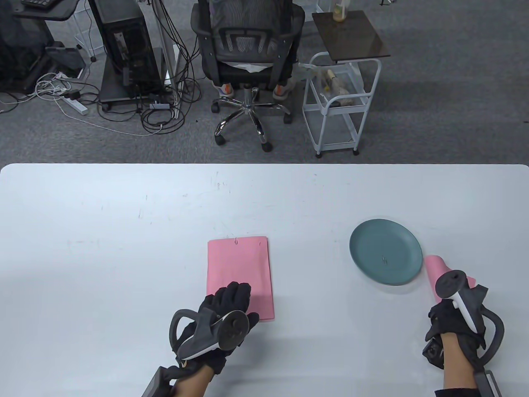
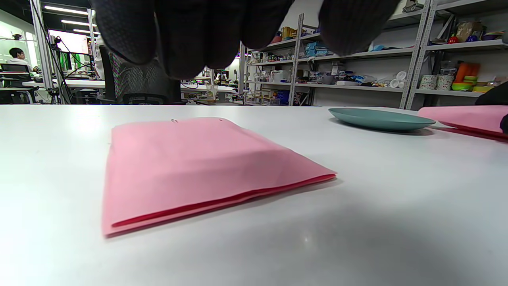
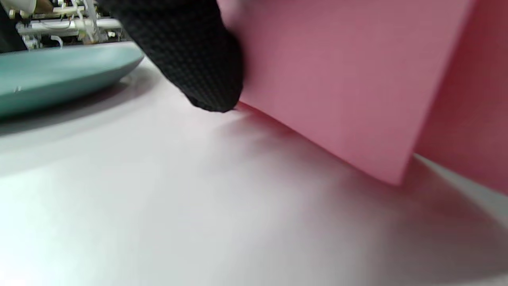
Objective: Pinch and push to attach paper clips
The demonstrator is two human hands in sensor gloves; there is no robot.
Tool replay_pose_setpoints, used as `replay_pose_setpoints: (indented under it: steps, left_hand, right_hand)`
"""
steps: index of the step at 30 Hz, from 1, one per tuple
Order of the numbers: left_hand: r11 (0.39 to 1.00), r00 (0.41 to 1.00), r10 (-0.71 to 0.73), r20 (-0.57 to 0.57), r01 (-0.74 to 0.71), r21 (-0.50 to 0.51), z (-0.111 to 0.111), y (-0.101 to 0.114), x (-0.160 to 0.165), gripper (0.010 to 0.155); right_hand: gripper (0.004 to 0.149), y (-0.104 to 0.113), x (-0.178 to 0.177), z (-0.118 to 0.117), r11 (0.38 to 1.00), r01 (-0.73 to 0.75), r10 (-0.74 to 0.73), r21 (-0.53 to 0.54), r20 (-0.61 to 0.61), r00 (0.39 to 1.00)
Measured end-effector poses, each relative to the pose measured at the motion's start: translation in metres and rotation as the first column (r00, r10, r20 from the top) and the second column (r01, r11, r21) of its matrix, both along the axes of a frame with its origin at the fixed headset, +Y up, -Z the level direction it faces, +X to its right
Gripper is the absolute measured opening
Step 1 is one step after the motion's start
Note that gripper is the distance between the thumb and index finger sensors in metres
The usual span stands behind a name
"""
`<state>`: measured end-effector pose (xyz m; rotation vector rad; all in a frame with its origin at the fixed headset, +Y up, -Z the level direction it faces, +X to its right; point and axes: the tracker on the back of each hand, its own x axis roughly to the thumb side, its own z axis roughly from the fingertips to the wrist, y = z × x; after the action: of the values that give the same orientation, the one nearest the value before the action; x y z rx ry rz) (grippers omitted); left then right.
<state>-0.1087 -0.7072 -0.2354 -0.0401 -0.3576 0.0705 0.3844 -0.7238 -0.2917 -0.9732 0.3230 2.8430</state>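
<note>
A pink paper stack lies flat at the table's middle, with one paper clip on its far edge. My left hand lies over the stack's near left corner with the fingers stretched out. In the left wrist view the fingers hang above the stack. My right hand grips a second pink paper stack, which curls up off the table beside a teal plate. A few paper clips lie on the plate. In the right wrist view a finger presses on that paper.
The white table stretches wide to the left and far side. The plate stands at the right, just left of the lifted paper. Beyond the far edge are an office chair and a white cart.
</note>
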Motion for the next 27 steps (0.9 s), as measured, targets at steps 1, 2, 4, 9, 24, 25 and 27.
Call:
replay_pose_setpoints:
  steps: [1, 2, 4, 9, 24, 25, 27]
  left_hand:
    - [1.000, 1.000, 0.000, 0.000, 0.000, 0.000, 0.000, 0.000, 0.000, 0.072]
    - [1.000, 1.000, -0.001, 0.000, 0.001, 0.000, 0.000, 0.000, 0.000, 0.072]
    - [1.000, 1.000, -0.001, 0.000, 0.001, -0.001, 0.000, 0.000, 0.000, 0.071]
    - [1.000, 1.000, 0.001, 0.002, -0.001, -0.005, 0.000, -0.001, 0.001, 0.072]
    - [0.965, 0.965, 0.260, 0.019, -0.260, -0.031, 0.000, 0.000, 0.001, 0.074]
    - [0.960, 0.961, 0.277, 0.019, -0.276, -0.036, -0.001, 0.000, 0.001, 0.074]
    - [0.944, 0.945, 0.326, 0.021, -0.325, -0.054, -0.001, -0.001, 0.001, 0.075]
  right_hand:
    - [0.083, 0.004, 0.003, 0.002, 0.999, 0.004, -0.004, 0.038, 0.010, 1.000]
    - [0.082, 0.008, 0.006, 0.005, 0.997, 0.006, -0.008, 0.075, 0.022, 1.000]
    - [0.082, 0.018, 0.012, 0.011, 0.985, 0.023, -0.031, 0.173, 0.044, 0.999]
    - [0.080, 0.041, 0.025, 0.031, 0.882, 0.118, -0.162, 0.456, 0.057, 0.985]
    - [0.080, 0.042, -0.034, 0.026, 0.315, 0.865, -0.560, 0.391, -0.659, 0.502]
    - [0.080, 0.040, -0.040, 0.024, 0.301, 0.885, -0.570, 0.355, -0.677, 0.465]
    - [0.080, 0.035, -0.054, 0.022, 0.264, 0.924, -0.597, 0.276, -0.706, 0.381]
